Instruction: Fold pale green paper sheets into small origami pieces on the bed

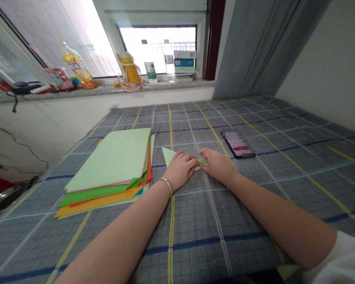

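Note:
A small piece of light green paper (167, 155), folded with a pointed corner at its left, lies under my hands on the checked cloth. My left hand (180, 167), with a bangle at its wrist, rests over the paper, its fingers curled together and pressing on it. Close beside it, my right hand (217, 163) pinches the right end of the same paper between thumb and fingers. The fingertips of both hands nearly meet, and much of the paper is hidden beneath them.
A stack of coloured paper (115, 157), light green on top, lies left of my hands. A phone (238, 144) lies to the right on the checked cloth (254, 221). Along the windowsill (103, 83) stand bottles, a yellow cup (131, 71) and stacked boxes (184, 63).

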The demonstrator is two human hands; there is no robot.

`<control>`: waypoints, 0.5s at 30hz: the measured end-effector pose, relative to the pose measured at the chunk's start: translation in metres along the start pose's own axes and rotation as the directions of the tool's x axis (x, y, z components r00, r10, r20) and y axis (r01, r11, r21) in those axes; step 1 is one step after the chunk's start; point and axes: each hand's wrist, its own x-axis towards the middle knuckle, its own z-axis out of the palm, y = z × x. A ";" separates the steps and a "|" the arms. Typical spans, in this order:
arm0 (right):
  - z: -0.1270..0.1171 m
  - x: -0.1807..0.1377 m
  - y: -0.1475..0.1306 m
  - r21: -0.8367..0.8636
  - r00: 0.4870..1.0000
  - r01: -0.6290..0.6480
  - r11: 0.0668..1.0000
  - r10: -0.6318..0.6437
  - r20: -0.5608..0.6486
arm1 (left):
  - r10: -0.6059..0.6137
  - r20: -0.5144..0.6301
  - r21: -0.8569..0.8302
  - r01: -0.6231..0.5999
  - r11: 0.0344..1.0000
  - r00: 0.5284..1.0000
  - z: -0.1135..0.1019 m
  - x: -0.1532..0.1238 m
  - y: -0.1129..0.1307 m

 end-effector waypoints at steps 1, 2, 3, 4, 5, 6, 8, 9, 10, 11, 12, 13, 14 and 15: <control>0.000 0.001 -0.001 -0.015 1.000 -0.005 1.000 0.005 -0.001 | -0.006 -0.003 0.005 0.006 1.000 1.000 0.000 0.000 0.001; -0.001 0.001 -0.001 -0.038 1.000 -0.005 0.999 0.004 -0.004 | -0.017 -0.006 0.006 0.017 1.000 1.000 -0.001 -0.001 0.001; -0.002 0.002 -0.002 -0.070 1.000 0.002 0.998 -0.003 -0.006 | -0.031 -0.008 0.005 0.031 1.000 0.999 -0.001 -0.001 0.002; -0.003 0.003 -0.004 -0.109 1.000 0.016 0.994 -0.017 -0.007 | -0.043 -0.009 0.003 0.043 0.999 0.999 -0.002 -0.001 0.002; -0.004 0.004 -0.005 -0.152 0.999 0.035 0.988 -0.036 -0.004 | -0.053 -0.010 0.002 0.053 0.999 0.999 -0.002 -0.001 0.003; -0.005 0.005 -0.007 -0.192 0.998 0.058 0.980 -0.058 0.004 | -0.060 -0.010 0.002 0.060 0.998 0.998 -0.003 -0.001 0.003; -0.007 0.006 -0.009 -0.249 0.995 0.097 0.964 -0.095 0.022 | -0.060 -0.012 0.007 0.061 0.998 0.998 -0.004 -0.001 0.004; -0.007 0.006 -0.010 -0.262 0.995 0.104 0.960 -0.102 0.024 | -0.057 -0.016 0.009 0.057 0.998 0.998 -0.005 -0.001 0.004; -0.008 0.006 -0.010 -0.262 0.995 0.102 0.960 -0.100 0.023 | -0.053 -0.022 0.012 0.053 0.999 0.998 -0.005 -0.001 0.004; -0.008 0.006 -0.009 -0.251 0.996 0.088 0.964 -0.087 0.017 | -0.048 -0.026 0.013 0.048 0.999 0.999 -0.005 -0.001 0.004; -0.008 0.005 -0.008 -0.227 0.998 0.068 0.971 -0.067 0.011 | -0.043 -0.027 0.012 0.043 0.999 0.999 -0.005 -0.002 0.003; -0.007 0.004 -0.006 -0.193 0.999 0.047 0.980 -0.046 0.008 | -0.039 -0.026 0.007 0.039 0.999 0.999 -0.004 -0.002 0.003; -0.007 0.003 -0.005 -0.152 1.000 0.029 0.988 -0.028 0.009 | -0.033 -0.020 -0.003 0.033 0.999 0.999 -0.003 -0.001 0.001; -0.006 0.002 -0.003 -0.108 1.000 0.015 0.994 -0.013 0.015 | -0.025 -0.013 -0.017 0.025 1.000 1.000 -0.002 -0.001 0.000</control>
